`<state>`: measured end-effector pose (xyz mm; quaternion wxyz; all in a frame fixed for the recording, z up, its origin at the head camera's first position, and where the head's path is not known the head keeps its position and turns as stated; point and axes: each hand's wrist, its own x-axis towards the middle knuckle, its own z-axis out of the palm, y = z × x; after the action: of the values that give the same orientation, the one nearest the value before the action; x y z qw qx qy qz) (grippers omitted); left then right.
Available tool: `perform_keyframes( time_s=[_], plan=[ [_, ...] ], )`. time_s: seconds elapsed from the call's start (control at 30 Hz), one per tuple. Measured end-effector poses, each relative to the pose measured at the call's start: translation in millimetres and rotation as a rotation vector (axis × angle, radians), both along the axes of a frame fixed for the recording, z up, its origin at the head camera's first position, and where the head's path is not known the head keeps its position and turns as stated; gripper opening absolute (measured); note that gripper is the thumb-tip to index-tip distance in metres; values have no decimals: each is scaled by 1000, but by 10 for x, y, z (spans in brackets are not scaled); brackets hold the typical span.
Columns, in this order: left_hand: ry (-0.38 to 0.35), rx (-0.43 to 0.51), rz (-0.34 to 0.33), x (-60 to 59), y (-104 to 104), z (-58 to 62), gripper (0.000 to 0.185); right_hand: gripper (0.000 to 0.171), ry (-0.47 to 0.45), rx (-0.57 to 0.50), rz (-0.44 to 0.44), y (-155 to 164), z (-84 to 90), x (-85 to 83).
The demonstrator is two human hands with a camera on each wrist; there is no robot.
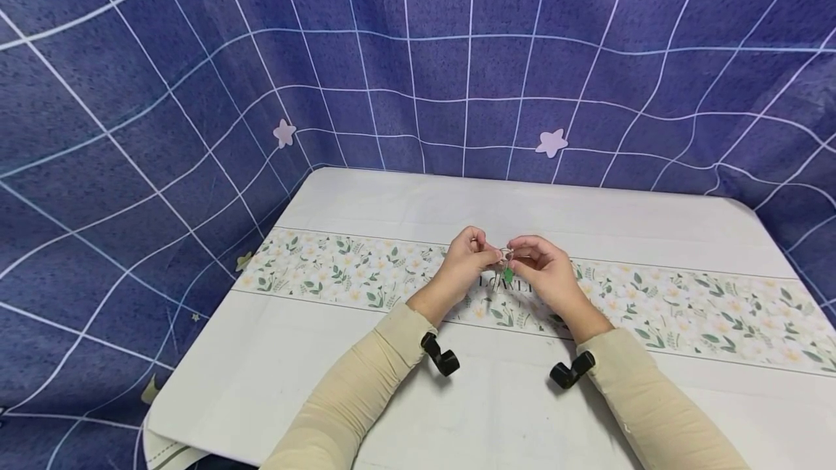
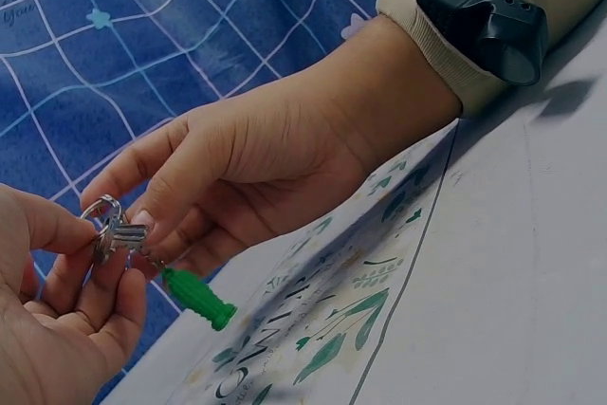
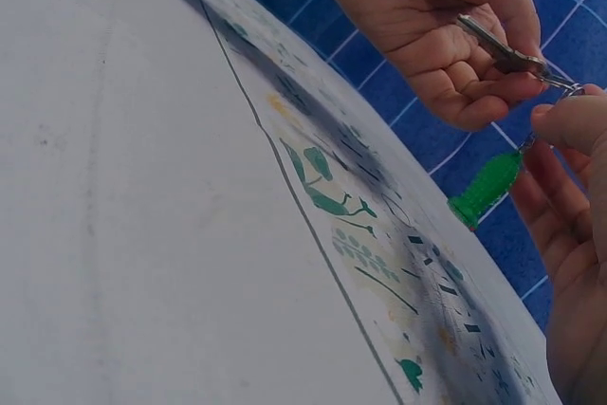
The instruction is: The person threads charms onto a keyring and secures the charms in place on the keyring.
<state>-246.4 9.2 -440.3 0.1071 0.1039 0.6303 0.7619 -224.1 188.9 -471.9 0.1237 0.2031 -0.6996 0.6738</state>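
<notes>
Pinching a metal key ring [image 2: 101, 206] from either side, the left hand [image 1: 464, 267] and the right hand [image 1: 548, 274] hold it above the white table's [image 1: 274, 368] flowered strip [image 1: 353, 270]; keys [image 3: 498, 45] stick out beside the left fingers, and a green bottle-shaped trinket [image 3: 488, 187] dangles below

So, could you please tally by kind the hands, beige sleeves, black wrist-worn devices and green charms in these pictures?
Left hand and right hand: 2 hands
Left sleeve and right sleeve: 2 beige sleeves
Left device and right device: 2 black wrist-worn devices
Green charm: 1
Total: 7
</notes>
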Motion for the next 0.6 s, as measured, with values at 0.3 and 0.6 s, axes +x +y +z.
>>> perform_keyframes(
  time_s=[0.3,0.6],
  plan=[
    [0,-3,-1,-5,-5,6,31,33,17,47,-18,1,9,21],
    [2,-3,-5,1,-11,5,31,30,21,39,-9,-60,210,149]
  ],
)
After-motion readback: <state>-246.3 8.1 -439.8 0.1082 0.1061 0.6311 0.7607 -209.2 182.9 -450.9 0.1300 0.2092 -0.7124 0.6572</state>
